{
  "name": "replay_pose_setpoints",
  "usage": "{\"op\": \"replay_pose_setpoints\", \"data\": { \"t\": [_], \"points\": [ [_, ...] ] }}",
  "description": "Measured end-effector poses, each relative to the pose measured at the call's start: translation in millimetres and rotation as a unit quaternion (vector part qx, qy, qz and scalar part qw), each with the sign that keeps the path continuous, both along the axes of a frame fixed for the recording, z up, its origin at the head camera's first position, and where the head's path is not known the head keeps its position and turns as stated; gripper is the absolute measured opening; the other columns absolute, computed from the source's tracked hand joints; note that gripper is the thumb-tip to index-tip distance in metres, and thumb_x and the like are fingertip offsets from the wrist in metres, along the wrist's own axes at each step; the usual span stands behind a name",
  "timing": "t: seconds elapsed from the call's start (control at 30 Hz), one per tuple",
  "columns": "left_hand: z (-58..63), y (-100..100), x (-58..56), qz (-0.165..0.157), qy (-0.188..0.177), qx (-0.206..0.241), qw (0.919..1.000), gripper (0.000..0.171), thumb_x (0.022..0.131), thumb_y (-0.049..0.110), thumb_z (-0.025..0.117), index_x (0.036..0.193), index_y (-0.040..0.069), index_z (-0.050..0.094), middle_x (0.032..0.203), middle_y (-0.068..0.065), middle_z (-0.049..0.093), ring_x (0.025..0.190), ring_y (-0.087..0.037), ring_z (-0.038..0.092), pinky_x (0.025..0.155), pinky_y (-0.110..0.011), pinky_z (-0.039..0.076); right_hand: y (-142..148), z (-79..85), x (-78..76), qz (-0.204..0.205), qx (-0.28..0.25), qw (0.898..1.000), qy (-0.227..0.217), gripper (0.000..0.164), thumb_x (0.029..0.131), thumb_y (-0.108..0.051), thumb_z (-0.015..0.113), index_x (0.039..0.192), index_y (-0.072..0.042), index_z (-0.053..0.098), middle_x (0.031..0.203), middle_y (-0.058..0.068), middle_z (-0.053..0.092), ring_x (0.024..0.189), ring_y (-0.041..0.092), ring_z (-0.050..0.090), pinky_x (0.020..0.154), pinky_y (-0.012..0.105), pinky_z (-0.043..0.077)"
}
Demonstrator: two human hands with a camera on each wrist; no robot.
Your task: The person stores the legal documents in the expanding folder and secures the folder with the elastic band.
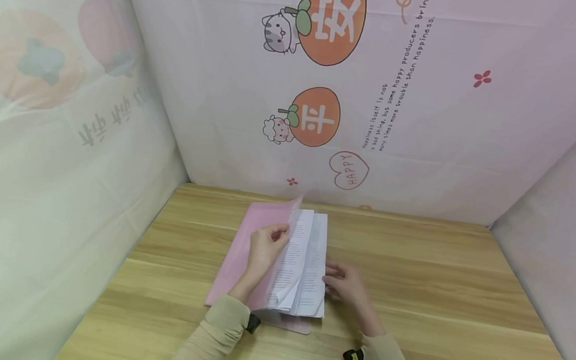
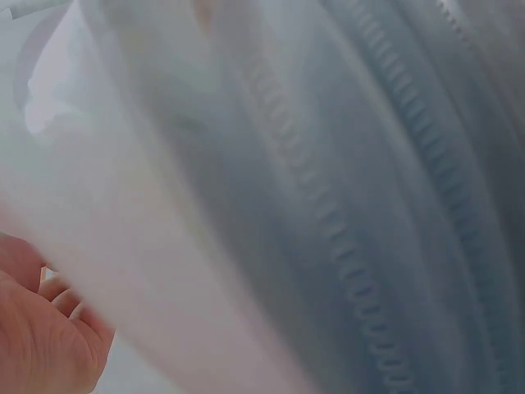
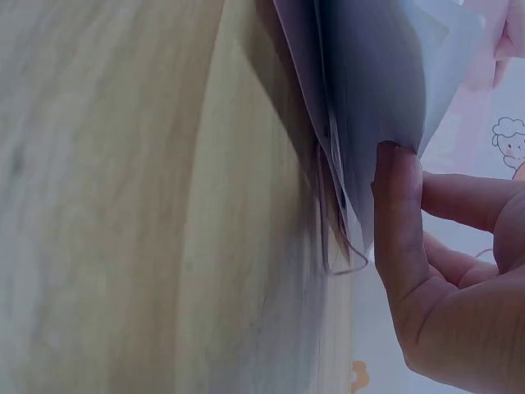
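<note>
A pink folder (image 1: 231, 266) lies opened on the wooden table, with printed white paper sheets (image 1: 315, 251) showing on its right side. My left hand (image 1: 266, 249) pinches the free edge of the raised pink cover, thumb against fingers. In the left wrist view the translucent cover (image 2: 107, 205) fills much of the picture, and the left hand (image 2: 49, 328) shows at lower left. At the sheets' right edge, my right hand (image 1: 345, 285) pinches the paper. Close up, thumb and a finger of the right hand (image 3: 459, 279) meet at the border of the lifted sheets (image 3: 377, 90).
The wooden table (image 1: 413, 271) extends around the folder. White cloth walls with printed cartoon fruit and lettering enclose it at the back (image 1: 422, 174), left (image 1: 128, 189) and right (image 1: 560, 238). A dark wrist camera (image 1: 353, 358) sits at the right sleeve.
</note>
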State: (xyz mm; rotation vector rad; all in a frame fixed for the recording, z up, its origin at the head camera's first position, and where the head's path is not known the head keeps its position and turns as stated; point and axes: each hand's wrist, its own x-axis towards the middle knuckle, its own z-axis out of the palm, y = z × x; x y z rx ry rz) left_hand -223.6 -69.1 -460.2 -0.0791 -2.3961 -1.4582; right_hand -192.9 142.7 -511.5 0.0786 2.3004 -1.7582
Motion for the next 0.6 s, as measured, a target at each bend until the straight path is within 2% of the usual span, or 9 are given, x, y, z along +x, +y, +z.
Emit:
{"op": "replay_pose_setpoints", "data": {
  "t": [0.2,0.4,0.6],
  "points": [
    [-0.4,1,0.2,-0.003,0.002,0.003,1.0,0.027,0.083,0.003,0.061,0.105,0.001,0.076,0.101,-0.016,0.077,0.087,-0.024,0.075,0.076,-0.031,0.063,-11,-1.4,-2.4,0.006,-0.008,1.0,0.012,0.05,0.089,0.001,0.063,0.135,0.012,0.05,0.126,0.034,0.061,0.082,0.014,0.069,0.07,0.03,0.062],
    [-1.8,1,-1.0,-0.001,0.005,0.0,1.0,0.026,0.083,0.003,0.061,0.105,0.002,0.077,0.1,-0.015,0.077,0.086,-0.023,0.075,0.075,-0.031,0.063,-23,0.5,-2.8,0.01,-0.022,1.0,0.012,0.051,0.088,0.002,0.063,0.136,0.013,0.049,0.124,0.035,0.062,0.077,0.012,0.067,0.067,0.026,0.061],
    [-1.5,-1,-1.3,-0.002,0.005,0.003,1.0,0.026,0.084,0.002,0.061,0.105,0.002,0.077,0.101,-0.015,0.077,0.087,-0.023,0.075,0.076,-0.031,0.063,-25,-4.5,-1.5,0.014,-0.038,0.999,0.013,0.05,0.087,0.005,0.061,0.134,0.015,0.049,0.123,0.037,0.061,0.085,0.016,0.067,0.071,0.029,0.062]
  ]
}}
